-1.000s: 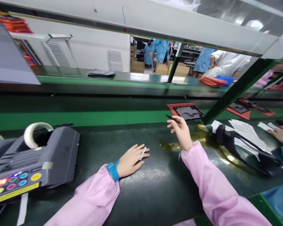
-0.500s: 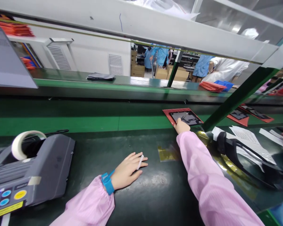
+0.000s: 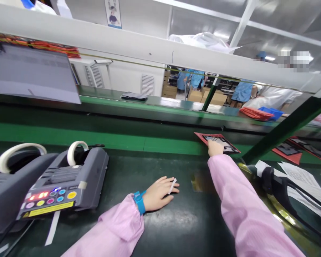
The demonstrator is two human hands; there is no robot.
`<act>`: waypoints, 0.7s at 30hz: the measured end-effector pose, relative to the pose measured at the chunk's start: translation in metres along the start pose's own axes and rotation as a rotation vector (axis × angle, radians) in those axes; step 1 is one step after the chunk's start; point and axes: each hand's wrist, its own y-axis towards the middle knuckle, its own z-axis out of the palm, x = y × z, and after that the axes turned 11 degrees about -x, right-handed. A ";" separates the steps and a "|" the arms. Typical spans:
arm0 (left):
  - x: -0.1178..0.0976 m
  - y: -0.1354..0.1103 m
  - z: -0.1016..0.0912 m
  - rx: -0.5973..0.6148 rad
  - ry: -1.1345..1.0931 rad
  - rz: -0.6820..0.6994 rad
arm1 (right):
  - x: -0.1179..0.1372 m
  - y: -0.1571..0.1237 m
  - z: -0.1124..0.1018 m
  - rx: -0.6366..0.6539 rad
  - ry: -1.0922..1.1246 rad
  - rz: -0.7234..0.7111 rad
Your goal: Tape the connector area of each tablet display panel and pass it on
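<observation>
My left hand (image 3: pixel 159 195) rests palm down on the dark green worktop (image 3: pixel 176 232), fingers stretched out. A short white strip of tape (image 3: pixel 172 186) lies across its fingers, and a blue band (image 3: pixel 139 202) circles the wrist. Farther right, my right hand (image 3: pixel 214 147) reaches to a flat black-and-grey panel (image 3: pixel 229 146) on a red sheet or bag (image 3: pixel 200 136) by the back ledge. Its fingers look curled, but their tips are hidden behind the hand. A yellowish transparent film patch (image 3: pixel 196 182) sits between my two arms.
Two grey tape dispensers (image 3: pixel 97 178) with white rolls stand at the left; a tape tail (image 3: pixel 52 228) hangs from one. A green post (image 3: pixel 286 128), a black strap-like object (image 3: pixel 273 189) and printed papers (image 3: pixel 305 178) are at the right. More panels on red sheets (image 3: pixel 289 151) lie beyond.
My view has turned left and tilted up, so the second dispenser shows. My left hand stays flat on the worktop, and my right hand remains at the panel.
</observation>
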 end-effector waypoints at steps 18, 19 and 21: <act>-0.083 0.140 0.048 -1.135 -0.488 -0.262 | 0.037 -0.159 -0.161 -0.581 1.071 -0.242; -0.085 0.131 0.035 -1.155 -0.567 -0.309 | 0.033 -0.172 -0.164 -0.558 1.181 -0.278; -0.088 0.105 0.009 -1.164 -0.657 -0.379 | 0.018 -0.196 -0.164 -0.496 1.377 -0.316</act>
